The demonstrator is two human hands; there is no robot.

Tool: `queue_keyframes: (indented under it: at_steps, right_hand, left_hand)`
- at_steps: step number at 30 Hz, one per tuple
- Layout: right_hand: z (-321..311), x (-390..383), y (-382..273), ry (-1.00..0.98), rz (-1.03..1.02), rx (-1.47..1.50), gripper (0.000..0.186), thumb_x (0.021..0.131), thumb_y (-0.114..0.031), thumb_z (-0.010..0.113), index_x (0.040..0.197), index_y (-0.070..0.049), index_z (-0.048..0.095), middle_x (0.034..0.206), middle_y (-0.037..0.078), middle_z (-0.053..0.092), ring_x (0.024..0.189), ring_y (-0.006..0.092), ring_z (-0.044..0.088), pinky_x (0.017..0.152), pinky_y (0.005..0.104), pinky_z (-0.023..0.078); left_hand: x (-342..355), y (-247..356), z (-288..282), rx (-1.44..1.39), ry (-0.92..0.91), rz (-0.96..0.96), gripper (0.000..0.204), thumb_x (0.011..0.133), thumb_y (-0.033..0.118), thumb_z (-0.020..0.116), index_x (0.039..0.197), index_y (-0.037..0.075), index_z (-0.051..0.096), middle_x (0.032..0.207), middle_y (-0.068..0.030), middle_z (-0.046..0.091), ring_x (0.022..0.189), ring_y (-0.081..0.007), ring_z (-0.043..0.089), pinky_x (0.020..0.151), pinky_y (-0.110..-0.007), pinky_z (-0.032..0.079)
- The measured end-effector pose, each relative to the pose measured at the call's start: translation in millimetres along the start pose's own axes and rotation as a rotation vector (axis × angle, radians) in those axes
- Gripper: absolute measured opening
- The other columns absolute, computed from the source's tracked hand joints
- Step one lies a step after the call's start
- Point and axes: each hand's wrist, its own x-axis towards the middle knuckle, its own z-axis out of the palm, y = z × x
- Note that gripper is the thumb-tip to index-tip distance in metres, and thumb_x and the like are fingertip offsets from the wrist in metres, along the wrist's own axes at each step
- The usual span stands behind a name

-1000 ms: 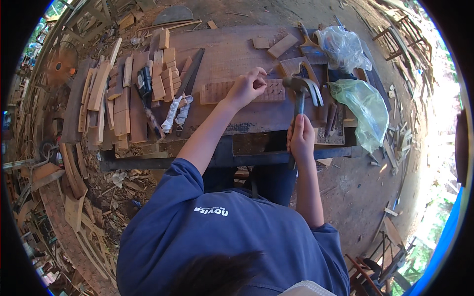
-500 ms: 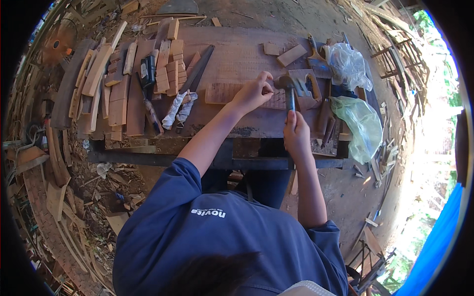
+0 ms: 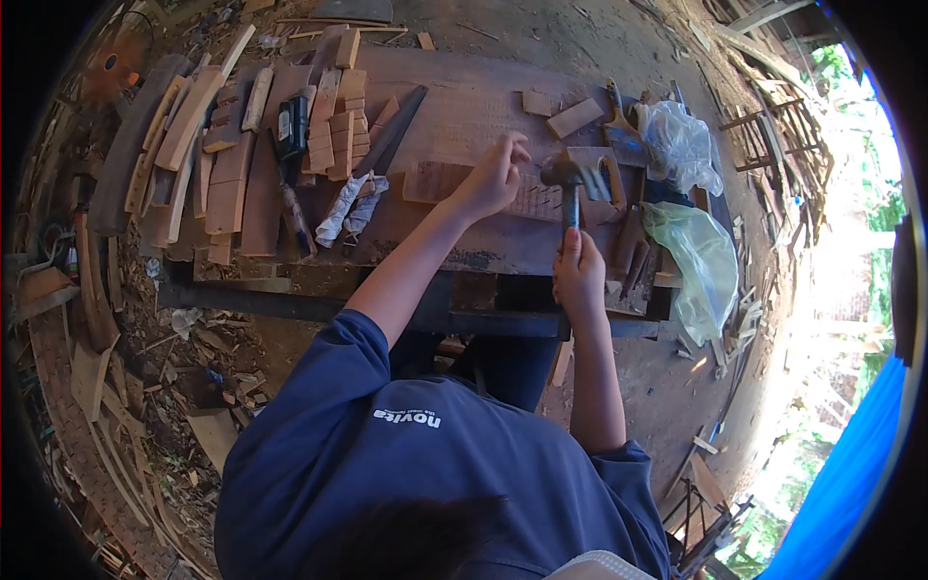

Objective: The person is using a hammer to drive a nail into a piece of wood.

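Hammer (image 3: 571,206) gripped in right hand (image 3: 580,273), left hand (image 3: 495,181), hold unclear, wooden workbench (image 3: 459,111), littered ground (image 3: 669,396)

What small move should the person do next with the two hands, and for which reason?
Probably the bare left hand should shift slightly left before any strike. It looks close to the metal claw hammer with a bluish handle, which the right hand holds; the hammer's head is near the right end of the long rectangular brown wooden block.

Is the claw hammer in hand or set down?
In hand: the right hand is wrapped around the handle of the claw hammer, its head beyond the grip.
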Motion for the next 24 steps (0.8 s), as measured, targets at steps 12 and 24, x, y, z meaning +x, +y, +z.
queue_keyframes:
  at_steps: [12,24]
  right_hand:
    - [-13,-1,-32,-0.024,0.062,-0.046,0.041,0.105,-0.037,0.043,0.082,-0.003,0.051,0.058,0.003,0.047,0.045,0.0097,0.044,0.046,0.0282,0.037]
    - [-11,-6,-37,-0.053,0.091,0.012,0.041,0.105,-0.038,0.042,0.086,-0.003,0.051,0.059,0.002,0.046,0.045,0.0114,0.046,0.044,0.0296,0.037]
  left_hand:
    - [5,-4,-10,-0.28,0.224,-0.202,0.038,0.087,-0.012,0.037,0.121,0.002,0.042,0.108,-0.0088,0.056,0.101,-0.0161,0.054,0.096,-0.029,0.042]
    - [4,-6,-9,-0.285,0.235,-0.198,0.036,0.086,-0.013,0.039,0.119,0.002,0.044,0.105,-0.0076,0.056,0.1,-0.0146,0.055,0.095,-0.029,0.043]
